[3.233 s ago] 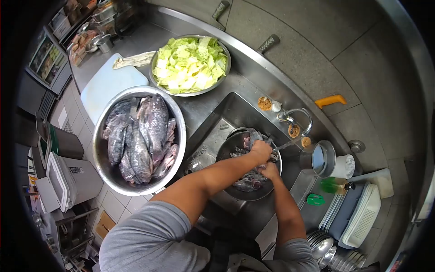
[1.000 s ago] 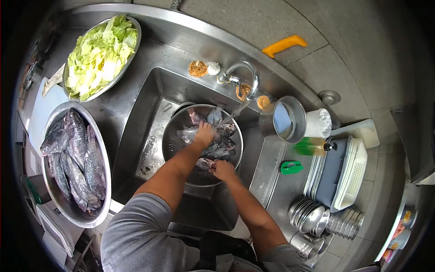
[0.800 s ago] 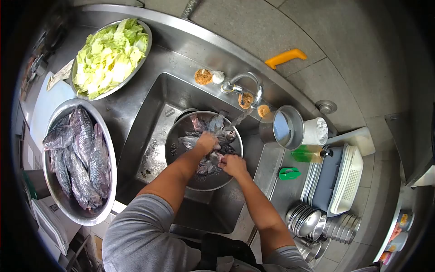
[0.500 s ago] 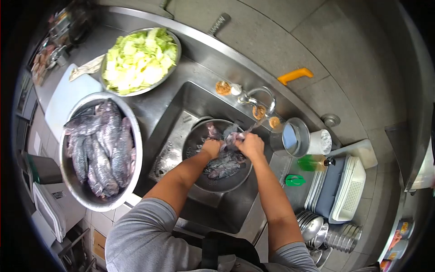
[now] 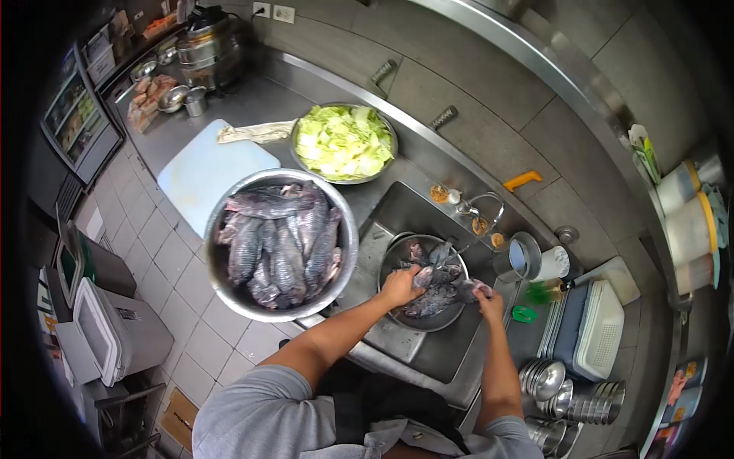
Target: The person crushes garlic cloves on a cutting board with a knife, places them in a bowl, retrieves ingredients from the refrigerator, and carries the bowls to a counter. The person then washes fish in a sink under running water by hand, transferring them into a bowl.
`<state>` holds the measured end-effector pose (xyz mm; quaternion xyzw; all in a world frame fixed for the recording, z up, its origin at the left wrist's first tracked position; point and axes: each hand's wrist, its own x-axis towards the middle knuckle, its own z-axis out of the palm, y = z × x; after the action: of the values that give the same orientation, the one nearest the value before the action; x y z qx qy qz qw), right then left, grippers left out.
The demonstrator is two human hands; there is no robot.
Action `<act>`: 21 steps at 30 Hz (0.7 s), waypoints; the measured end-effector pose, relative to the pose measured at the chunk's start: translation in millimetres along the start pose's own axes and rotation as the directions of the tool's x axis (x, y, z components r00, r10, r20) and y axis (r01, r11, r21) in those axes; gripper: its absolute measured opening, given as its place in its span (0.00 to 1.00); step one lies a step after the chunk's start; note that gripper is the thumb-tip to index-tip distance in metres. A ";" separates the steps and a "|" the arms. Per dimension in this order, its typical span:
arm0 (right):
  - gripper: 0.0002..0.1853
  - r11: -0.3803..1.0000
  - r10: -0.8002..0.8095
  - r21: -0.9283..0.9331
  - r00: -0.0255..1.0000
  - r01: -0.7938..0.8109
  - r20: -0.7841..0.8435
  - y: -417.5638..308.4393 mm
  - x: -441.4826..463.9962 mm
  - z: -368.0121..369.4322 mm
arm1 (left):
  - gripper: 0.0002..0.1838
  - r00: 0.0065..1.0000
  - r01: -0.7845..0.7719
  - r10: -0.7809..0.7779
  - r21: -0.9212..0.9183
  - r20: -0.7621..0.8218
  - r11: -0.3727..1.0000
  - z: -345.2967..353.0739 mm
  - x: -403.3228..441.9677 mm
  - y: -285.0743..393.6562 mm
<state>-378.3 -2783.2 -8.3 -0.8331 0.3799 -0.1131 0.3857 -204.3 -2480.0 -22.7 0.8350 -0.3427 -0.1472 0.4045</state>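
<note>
In the sink (image 5: 397, 193), a metal bowl (image 5: 430, 327) holds several dark, wet fish (image 5: 432, 302). My left hand (image 5: 402, 286) is at the bowl's left side, its fingers closed around a pinkish-grey fish end. Over the right rim, my right hand (image 5: 491, 304) grips a fish (image 5: 468, 291) that tilts out from the bowl. Whether both hands hold one fish or two, I cannot tell. To the left stands a large metal basin (image 5: 216, 289) heaped with whole grey fish (image 5: 287, 260).
Behind the basin sit a bowl of chopped leafy greens (image 5: 344, 143), a white cutting board (image 5: 206, 168) and a cloth (image 5: 256, 133). A faucet (image 5: 489, 206) rises at the sink's back. On the right are metal cups (image 5: 524, 256), a green soap bottle (image 5: 544, 291), trays (image 5: 592, 329) and stacked bowls (image 5: 547, 379).
The view has swung left, so the sink sits further right. My hands have moved apart; the right one has drawn a fish toward the bowl's right rim.
</note>
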 end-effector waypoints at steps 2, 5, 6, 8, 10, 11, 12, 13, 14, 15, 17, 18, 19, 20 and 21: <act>0.20 0.996 0.032 0.083 0.998 -0.028 -0.051 -22.4 -17.2 -17.0 | 0.30 0.989 -0.105 0.084 -0.171 -0.124 0.980 -66.7 -21.3 32.8; 0.17 0.904 0.118 0.414 0.993 -0.106 -0.002 -78.3 -38.7 -26.1 | 0.27 0.894 -0.314 0.210 -0.217 -0.396 0.924 -158.6 -52.0 65.5; 0.15 0.873 0.070 0.483 0.997 -0.071 0.019 -114.7 -52.8 -25.9 | 0.26 0.887 -0.317 0.195 -0.245 -0.419 0.916 -190.3 -62.0 72.5; 0.21 0.826 0.011 0.562 0.998 -0.042 0.059 -185.3 -79.6 -22.6 | 0.24 0.824 -0.379 0.241 -0.184 -0.513 0.907 -252.4 -87.9 85.8; 0.27 0.672 -0.059 0.738 0.990 -0.058 0.131 -241.1 -93.6 -4.4 | 0.23 0.751 -0.435 0.327 -0.056 -0.573 0.899 -304.0 -113.3 87.7; 0.32 0.596 -0.087 0.793 0.972 -0.125 0.219 -258.8 -93.3 7.6 | 0.23 0.707 -0.427 0.365 0.046 -0.606 0.903 -324.0 -124.7 83.0; 0.33 0.573 -0.158 0.797 0.928 -0.192 0.338 -271.9 -93.6 17.3 | 0.23 0.673 -0.428 0.387 0.095 -0.630 0.899 -336.2 -133.7 72.5; 0.34 0.556 -0.235 0.789 0.862 -0.260 0.449 -282.6 -91.6 25.6 | 0.23 0.637 -0.422 0.406 0.144 -0.655 0.895 -345.8 -143.2 60.3; 0.33 0.638 -0.243 0.738 0.851 -0.220 0.464 -288.9 -85.8 36.7 | 0.23 0.679 -0.352 0.365 0.153 -0.637 0.923 -348.2 -150.3 39.0; 0.32 0.712 -0.244 0.678 0.840 -0.184 0.484 -287.0 -80.3 47.3 | 0.24 0.720 -0.278 0.319 0.165 -0.616 0.946 -347.9 -159.3 16.0; 0.30 0.808 -0.167 0.576 0.888 -0.125 0.427 -263.8 -67.9 62.6 | 0.28 0.942 0.049 0.048 0.277 -0.333 0.960 -353.0 -185.3 -15.8; 0.28 0.897 -0.113 0.437 0.921 -0.067 0.373 -245.0 -60.1 68.3 | 0.30 0.960 0.055 0.034 0.309 -0.276 0.949 -352.8 -193.7 -29.7; 0.28 0.894 -0.096 0.441 0.925 -0.083 0.368 -218.4 -48.3 71.7 | 0.33 0.974 0.061 0.018 0.340 -0.224 0.938 -351.2 -199.3 -42.3; 0.27 0.911 -0.036 0.386 0.905 -0.145 0.425 -185.9 -34.6 74.3 | 0.35 0.976 0.073 -0.007 0.297 -0.219 0.952 -348.9 -202.1 -52.7; 0.27 0.923 0.026 0.325 0.876 -0.206 0.481 -157.1 -25.2 77.5 | 0.34 0.974 0.120 -0.061 0.270 -0.219 0.955 -348.3 -201.7 -51.6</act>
<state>-272.5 -2656.9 56.3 -0.7239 0.2979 0.0461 0.6206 -144.3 -2117.8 150.1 0.9097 -0.2770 -0.0270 0.3081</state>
